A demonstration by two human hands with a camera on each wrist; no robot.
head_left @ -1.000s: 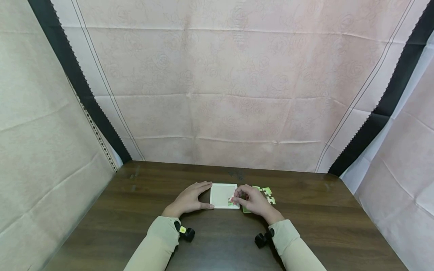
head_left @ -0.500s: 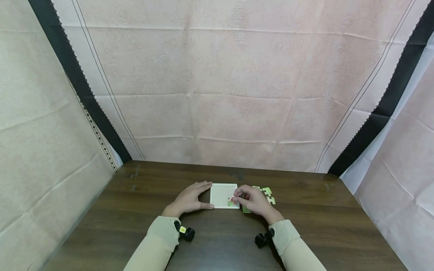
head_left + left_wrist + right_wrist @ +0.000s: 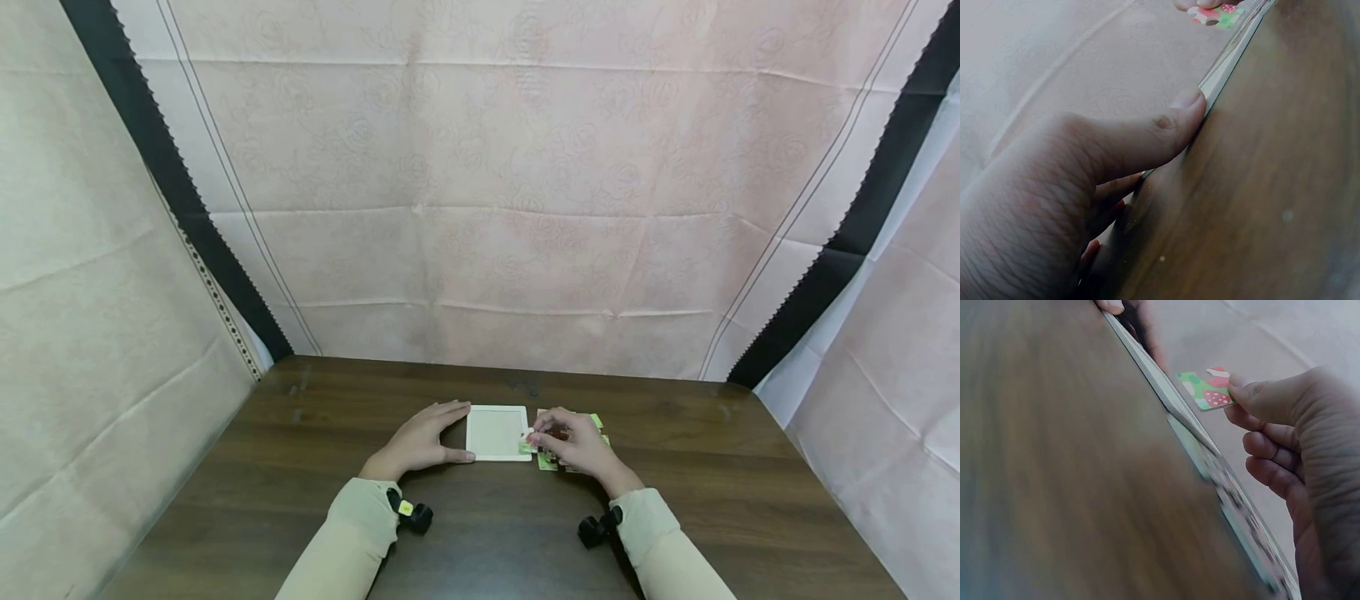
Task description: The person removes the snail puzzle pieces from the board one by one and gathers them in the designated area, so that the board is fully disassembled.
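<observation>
My right hand (image 3: 581,448) pinches a jigsaw puzzle piece (image 3: 1207,392) between thumb and index finger. Pink, green and white show on it, with a red dotted patch. In the head view it overlaps the right edge of a white puzzle tray (image 3: 495,432), whose inside is bare. My left hand (image 3: 422,442) is spread at the tray's left side, fingertips by the far corner and thumb by the near one. The left wrist view has that thumb (image 3: 1188,109) against the tray's edge. Several more puzzle pieces (image 3: 548,462) lie right of the tray, partly hidden under my right hand.
A dark wooden table (image 3: 480,533) carries everything. Pale cloth (image 3: 480,208) hangs behind it and at both sides. In the right wrist view a row of loose pieces (image 3: 1244,528) runs along beside the tray.
My right hand has lifted the puzzle piece from the tray's lower right corner and moved it right, to the tray's edge. The left hand has stayed put.
</observation>
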